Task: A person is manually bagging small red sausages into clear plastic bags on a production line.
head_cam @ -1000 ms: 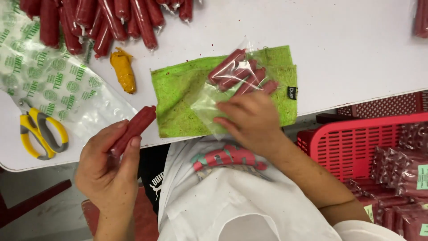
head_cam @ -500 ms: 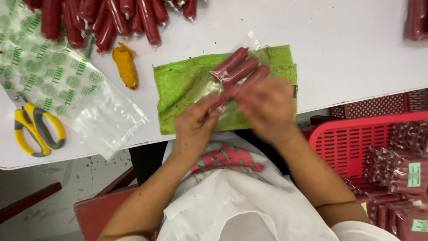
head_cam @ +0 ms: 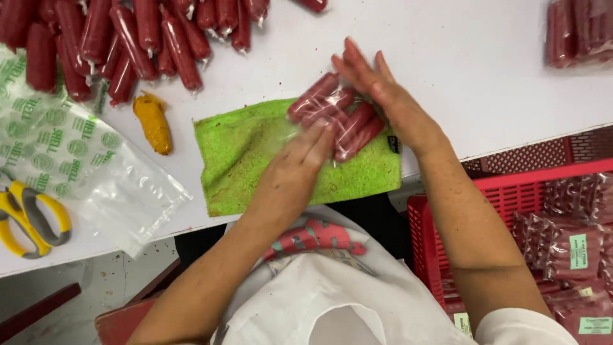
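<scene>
1. Head view: the left hand (head_cam: 290,176) lies flat, fingers stretched out, pressing on the clear bag of red sausages (head_cam: 335,115); it grips nothing.
2. The right hand (head_cam: 383,92) is open too, its palm and straight fingers laid along the bag's right side.
3. The bag holds four sausages side by side and rests on the far right part of one green cloth (head_cam: 255,153) on the white table (head_cam: 460,57).
4. Far left is a heap of loose red sausages (head_cam: 128,38), too many to count.
5. One orange piece (head_cam: 153,124), one pair of yellow scissors (head_cam: 29,214), a stack of printed bags (head_cam: 70,153) and one red basket (head_cam: 498,185) lie around.
</scene>
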